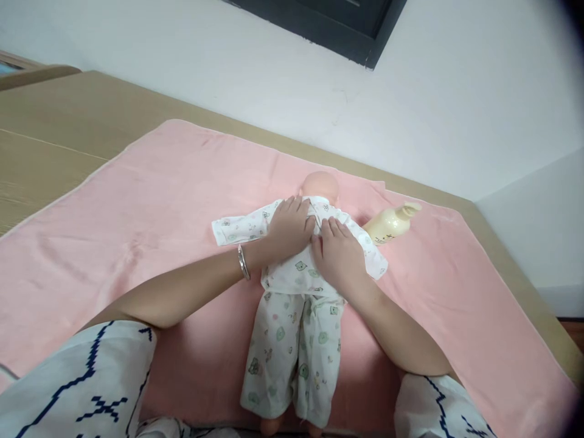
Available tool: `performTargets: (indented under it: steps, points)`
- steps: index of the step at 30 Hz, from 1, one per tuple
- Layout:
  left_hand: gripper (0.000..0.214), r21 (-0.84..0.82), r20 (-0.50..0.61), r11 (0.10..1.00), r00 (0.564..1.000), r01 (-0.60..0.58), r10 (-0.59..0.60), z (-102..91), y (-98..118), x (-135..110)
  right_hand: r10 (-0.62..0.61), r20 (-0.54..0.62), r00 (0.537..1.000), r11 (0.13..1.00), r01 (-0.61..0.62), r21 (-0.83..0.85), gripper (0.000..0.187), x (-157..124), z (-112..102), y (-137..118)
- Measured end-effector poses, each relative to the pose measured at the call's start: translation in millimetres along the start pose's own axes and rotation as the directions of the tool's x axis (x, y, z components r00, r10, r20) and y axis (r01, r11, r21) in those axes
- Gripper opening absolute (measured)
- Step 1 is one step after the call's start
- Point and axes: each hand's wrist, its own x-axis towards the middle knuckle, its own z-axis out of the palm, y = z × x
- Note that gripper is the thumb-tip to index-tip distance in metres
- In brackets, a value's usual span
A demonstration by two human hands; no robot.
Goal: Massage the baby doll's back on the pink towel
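Observation:
A baby doll (320, 185) lies on the pink blanket, its head away from me and its feet at the near edge. It wears a white printed top (301, 277) and matching trousers (278, 347). My left hand (292, 225) rests flat on the upper left of the top, fingers stretched out. Beside it my right hand (340, 252) lies flat on the right side of the chest, fingers extended. Neither hand grips anything. A silver bangle (243, 263) circles my left wrist. The doll's sleeves spread out to both sides.
A cream pump bottle (390, 224) is just beyond the doll's right-hand sleeve, which partly hides its base. The pink blanket (182, 176) covers much of a wooden surface (50, 134). Behind it rises a white wall (182, 55) with a dark frame (347, 30).

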Motion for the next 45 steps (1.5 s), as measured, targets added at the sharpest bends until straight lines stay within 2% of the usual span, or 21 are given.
performTargets:
  steps: [4,7,11,13,16,20,23,25,27,31,35,39,43,45]
  points:
    - [0.051,0.089,0.009,0.996,0.999,0.030,-0.031,-3.3,24.6,-23.2,0.035,-0.021,0.999,0.992,-0.032,0.121,0.052,19.6,7.4,17.4]
    - [0.052,0.077,0.025,0.997,0.999,0.026,-0.028,-4.1,29.5,-29.2,0.016,-0.025,1.000,0.977,-0.010,0.213,0.052,31.1,9.9,28.8]
    - [0.047,0.039,0.005,0.997,0.998,-0.063,0.063,-1.0,5.5,-8.7,0.034,0.010,0.999,0.983,-0.035,0.177,0.058,22.9,9.5,19.1]
    - [0.043,0.003,0.043,0.991,0.990,-0.131,0.131,0.7,-10.7,5.4,0.033,0.009,0.999,0.990,-0.034,0.138,0.060,14.9,9.4,10.6]
    - [0.040,-0.029,0.105,0.994,0.988,-0.108,0.110,1.7,-19.5,12.0,0.017,-0.013,1.000,0.990,-0.015,0.142,0.058,13.2,9.8,10.6]
    - [0.048,0.033,0.007,0.999,1.000,-0.021,0.020,-0.6,6.4,-14.2,0.013,-0.045,0.999,0.967,-0.001,0.257,0.048,30.9,11.2,32.5]
    - [0.052,0.026,0.031,1.000,0.999,-0.009,0.008,-4.3,23.6,-28.9,0.042,-0.022,0.999,0.964,-0.034,0.262,0.046,36.2,10.8,36.8]
    - [0.049,0.007,0.058,1.000,0.998,-0.027,0.026,-6.3,20.8,-23.5,0.065,0.028,0.997,0.978,-0.070,0.199,0.052,28.8,7.3,27.4]
    - [0.043,-0.030,0.070,0.999,0.997,-0.024,0.026,-6.6,9.2,-9.2,0.063,0.073,0.995,0.990,-0.072,0.123,0.057,15.7,0.7,13.6]
    - [0.037,-0.080,0.065,0.994,0.996,0.073,-0.067,-2.1,-5.4,8.7,-0.005,0.116,0.993,0.999,-0.001,0.051,0.055,1.1,-11.9,1.3]
    - [0.048,-0.057,0.026,0.996,0.997,0.069,-0.067,-1.0,15.5,-15.0,0.034,0.111,0.993,0.991,-0.048,0.128,0.047,21.6,-5.8,22.7]
    - [0.051,-0.074,0.102,0.997,0.995,-0.003,0.010,-8.9,32.2,-34.2,0.038,0.047,0.998,0.983,-0.046,0.180,0.045,40.9,8.3,39.0]
    - [0.051,-0.079,0.146,0.997,0.989,0.012,0.000,-12.1,13.8,-15.8,0.065,0.069,0.995,0.990,-0.074,0.121,0.054,26.0,6.3,21.7]
    - [0.048,-0.045,0.143,0.999,0.990,-0.012,0.019,-9.9,0.6,-4.2,0.020,0.086,0.996,0.994,-0.029,0.109,0.057,11.8,0.6,8.6]
